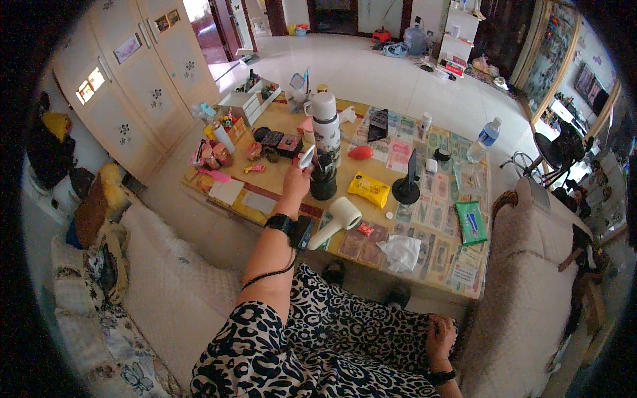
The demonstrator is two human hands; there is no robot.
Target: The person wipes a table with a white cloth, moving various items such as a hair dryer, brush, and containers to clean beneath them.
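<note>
My left hand [297, 180] reaches over the table and grips a small white object [306, 156], whose exact kind I cannot make out. Right beside it stands a tall thermos bottle [326, 137] with a white lid and dark lower part. A cream hair-dryer-shaped device [342, 217] lies nearer to me, close to my left wrist. My right hand [440, 331] rests on my patterned dress over the knee, fingers curled together, nothing visible in it. Dark makeup cases [284, 143] and a pink hair comb or brush [214, 174] are left of my left hand.
The table [293, 195] also carries a yellow packet [369, 190], a black stand [406, 191], a red egg-shaped item [360, 152], a phone or tablet [378, 125], a green wipes pack [471, 223], crumpled tissue [401, 252] and a water bottle [483, 141]. Sofas flank me.
</note>
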